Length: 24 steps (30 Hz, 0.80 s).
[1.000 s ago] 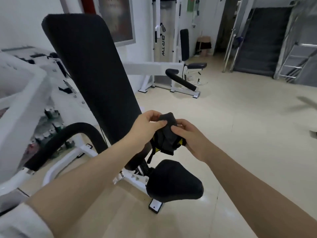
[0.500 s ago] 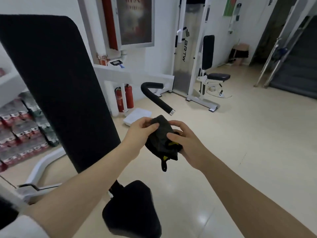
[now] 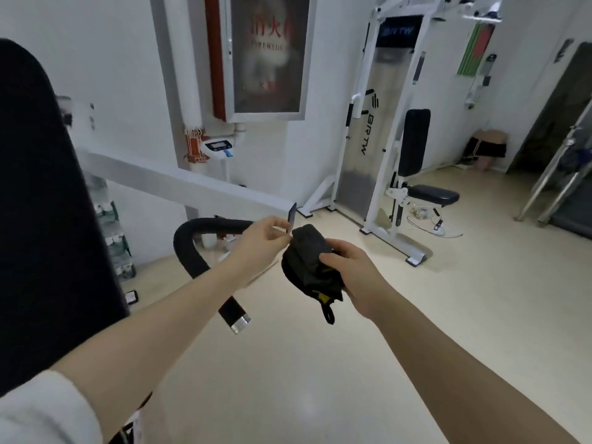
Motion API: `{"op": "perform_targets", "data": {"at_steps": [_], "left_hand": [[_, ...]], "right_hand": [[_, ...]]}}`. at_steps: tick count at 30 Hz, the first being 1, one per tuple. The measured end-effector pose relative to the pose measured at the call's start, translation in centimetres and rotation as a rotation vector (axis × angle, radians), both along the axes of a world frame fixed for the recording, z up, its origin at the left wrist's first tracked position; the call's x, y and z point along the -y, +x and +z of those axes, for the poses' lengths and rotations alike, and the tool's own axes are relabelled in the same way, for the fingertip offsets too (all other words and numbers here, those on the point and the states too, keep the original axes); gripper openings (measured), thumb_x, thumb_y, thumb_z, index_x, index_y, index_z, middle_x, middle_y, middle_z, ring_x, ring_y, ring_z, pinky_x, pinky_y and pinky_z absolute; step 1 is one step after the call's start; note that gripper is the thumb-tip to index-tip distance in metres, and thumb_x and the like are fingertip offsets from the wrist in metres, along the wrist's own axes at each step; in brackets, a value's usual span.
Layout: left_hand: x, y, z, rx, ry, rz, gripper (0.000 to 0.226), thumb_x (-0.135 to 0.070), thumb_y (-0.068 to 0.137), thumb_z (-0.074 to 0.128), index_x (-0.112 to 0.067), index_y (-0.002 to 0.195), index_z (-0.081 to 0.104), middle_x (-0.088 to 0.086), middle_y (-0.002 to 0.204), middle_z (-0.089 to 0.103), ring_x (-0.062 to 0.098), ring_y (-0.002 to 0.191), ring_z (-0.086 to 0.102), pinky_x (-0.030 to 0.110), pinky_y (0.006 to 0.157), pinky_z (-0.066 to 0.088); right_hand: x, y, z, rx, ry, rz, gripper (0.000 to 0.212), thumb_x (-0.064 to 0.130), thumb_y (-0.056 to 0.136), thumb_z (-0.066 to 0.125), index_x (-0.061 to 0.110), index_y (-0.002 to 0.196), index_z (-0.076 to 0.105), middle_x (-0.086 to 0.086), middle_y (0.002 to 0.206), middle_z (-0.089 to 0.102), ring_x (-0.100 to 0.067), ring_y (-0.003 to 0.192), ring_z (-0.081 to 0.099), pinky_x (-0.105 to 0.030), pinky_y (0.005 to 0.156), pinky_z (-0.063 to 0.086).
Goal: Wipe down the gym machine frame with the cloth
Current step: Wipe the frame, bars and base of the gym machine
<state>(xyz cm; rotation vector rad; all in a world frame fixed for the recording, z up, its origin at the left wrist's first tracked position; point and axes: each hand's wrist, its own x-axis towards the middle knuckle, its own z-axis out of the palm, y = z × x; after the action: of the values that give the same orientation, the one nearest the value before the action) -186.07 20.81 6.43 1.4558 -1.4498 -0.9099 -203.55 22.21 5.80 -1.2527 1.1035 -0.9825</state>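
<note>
The right hand (image 3: 355,270) holds the bunched black cloth (image 3: 309,264) in a curled grip; the left hand (image 3: 261,243) pinches its top edge, beside the machine's black padded handle (image 3: 192,248).

The cloth (image 3: 309,262) sits between both hands — left hand (image 3: 259,243) beside it, right hand (image 3: 350,270) under it; the padded handle (image 3: 198,248) curves behind, seemingly below the frame bar (image 3: 179,184).

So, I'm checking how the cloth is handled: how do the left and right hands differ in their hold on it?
The left hand pinches only the cloth's top edge with its fingertips, while the right hand wraps round the bundled body from the side. The left hand sits higher, beside the black curved handle; the right hand sits lower, over open floor. Both hold the same dark cloth in mid-air, off the machine.
</note>
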Motion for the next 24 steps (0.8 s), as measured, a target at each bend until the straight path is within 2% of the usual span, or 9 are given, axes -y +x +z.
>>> {"op": "perform_targets", "data": {"at_steps": [4, 6, 8, 11, 13, 15, 17, 20, 24], "left_hand": [[6.1, -0.4, -0.8, 0.259, -0.008, 0.155, 0.028, -0.019, 0.090, 0.054, -0.022, 0.118, 0.055, -0.005, 0.118, 0.061, 0.012, 0.112, 0.054, 0.023, 0.092, 0.038], [8.4, 0.1, -1.3, 0.377, -0.014, 0.242, 0.041, -0.019, 0.090, 0.056, -0.016, 0.130, 0.048, -0.002, 0.132, 0.052, 0.016, 0.121, 0.048, 0.022, 0.095, 0.033], [10.4, 0.6, -1.8, 0.458, 0.015, 0.340, 0.058, -0.025, 0.089, 0.059, -0.012, 0.140, 0.035, 0.002, 0.145, 0.038, 0.020, 0.129, 0.041, 0.027, 0.105, 0.031], [12.7, 1.1, -2.4, 0.461, 0.130, 0.468, 0.088, -0.041, 0.081, 0.067, -0.009, 0.146, 0.018, 0.005, 0.153, 0.021, 0.023, 0.138, 0.026, 0.036, 0.110, 0.028], [13.9, 1.1, -2.7, 0.470, 0.181, 0.527, 0.099, -0.053, 0.071, 0.071, -0.009, 0.144, 0.020, 0.007, 0.149, 0.030, 0.023, 0.133, 0.034, 0.035, 0.104, 0.035], [14.8, 0.7, -2.6, 0.463, 0.235, 0.541, 0.105, -0.055, 0.065, 0.074, -0.011, 0.143, 0.020, 0.005, 0.138, 0.046, 0.021, 0.120, 0.047, 0.029, 0.090, 0.042], [15.2, 0.1, -2.3, 0.432, 0.321, 0.531, 0.117, -0.045, 0.066, 0.077, -0.013, 0.149, 0.000, 0.004, 0.136, 0.047, 0.020, 0.118, 0.050, 0.024, 0.086, 0.041], [15.2, -0.5, -2.0, 0.364, 0.356, 0.581, 0.125, -0.038, 0.067, 0.080, -0.018, 0.148, -0.013, 0.000, 0.144, 0.040, 0.015, 0.123, 0.046, 0.020, 0.092, 0.038], [15.9, -0.6, -2.2, 0.294, 0.342, 0.717, 0.125, -0.037, 0.067, 0.080, -0.021, 0.148, -0.014, -0.001, 0.148, 0.033, 0.015, 0.128, 0.042, 0.023, 0.099, 0.038]], "right_hand": [[8.0, -1.8, -1.1, 0.034, 0.083, -0.037, 0.031, 0.005, 0.089, 0.048, 0.015, 0.116, 0.059, -0.010, 0.104, 0.066, -0.025, 0.091, 0.063, -0.034, 0.076, 0.052], [12.1, -1.6, -1.3, 0.033, 0.037, -0.035, 0.038, 0.001, 0.088, 0.044, 0.019, 0.120, 0.055, -0.008, 0.107, 0.064, -0.026, 0.093, 0.063, -0.038, 0.076, 0.055], [16.2, -0.7, -0.8, 0.014, -0.148, -0.009, 0.048, -0.006, 0.085, 0.039, 0.023, 0.121, 0.052, -0.003, 0.109, 0.060, -0.021, 0.092, 0.060, -0.033, 0.077, 0.055], [22.3, 1.1, 0.3, -0.207, -0.644, 0.042, 0.056, -0.012, 0.083, 0.036, 0.019, 0.127, 0.049, -0.003, 0.119, 0.047, -0.009, 0.097, 0.046, -0.004, 0.083, 0.039], [25.4, 2.5, 0.3, -0.306, -0.865, 0.303, 0.052, -0.010, 0.086, 0.037, 0.013, 0.131, 0.049, -0.006, 0.125, 0.043, -0.010, 0.104, 0.044, -0.009, 0.094, 0.036], [27.2, 3.7, -0.7, -0.469, -0.971, 0.778, 0.043, 0.002, 0.093, 0.041, 0.013, 0.133, 0.050, -0.006, 0.137, 0.043, -0.017, 0.121, 0.042, -0.025, 0.107, 0.030], [28.6, 4.1, -2.0, -0.635, -1.073, 1.116, 0.035, 0.020, 0.098, 0.041, 0.017, 0.130, 0.055, -0.001, 0.146, 0.039, -0.014, 0.136, 0.029, -0.025, 0.111, 0.015], [31.2, 5.9, -1.6, -0.534, -1.044, 1.287, 0.031, 0.023, 0.100, 0.038, 0.016, 0.120, 0.062, 0.003, 0.144, 0.043, -0.007, 0.135, 0.029, -0.024, 0.109, 0.017], [33.1, 11.0, -1.3, -0.397, -0.989, 1.345, 0.020, 0.019, 0.098, 0.044, 0.009, 0.100, 0.062, -0.006, 0.127, 0.054, -0.019, 0.119, 0.044, -0.024, 0.093, 0.033]]}}
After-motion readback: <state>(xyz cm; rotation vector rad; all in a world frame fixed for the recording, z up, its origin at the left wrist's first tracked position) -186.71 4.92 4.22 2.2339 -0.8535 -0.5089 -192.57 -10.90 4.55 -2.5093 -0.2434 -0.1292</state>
